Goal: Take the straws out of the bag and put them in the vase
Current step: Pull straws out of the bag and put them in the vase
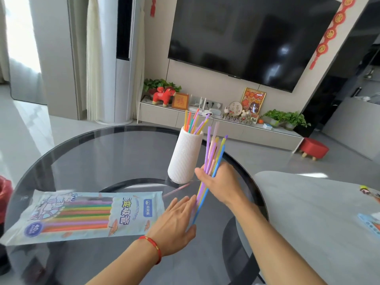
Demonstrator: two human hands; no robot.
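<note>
Glass table (pixel 102 157) — right hand (pixel 221 183) grips straws (pixel 213 153) beside vase (pixel 185 155); left hand (pixel 176 221) open.

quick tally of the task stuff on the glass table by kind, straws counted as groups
Vase: 1
Straw bag: 1
Straw groups: 2, one bunch standing in the vase, one bunch held in the right hand
Total: 4

Straw bundle (pixel 213 153) middle hidden inside right hand (pixel 220 179) grip. Lower ends of straws in vase (pixel 185 155) hidden by its wall. Bag (pixel 82 214) print blurred. Table (pixel 102 153) near rim cut off by bottom edge.
</note>
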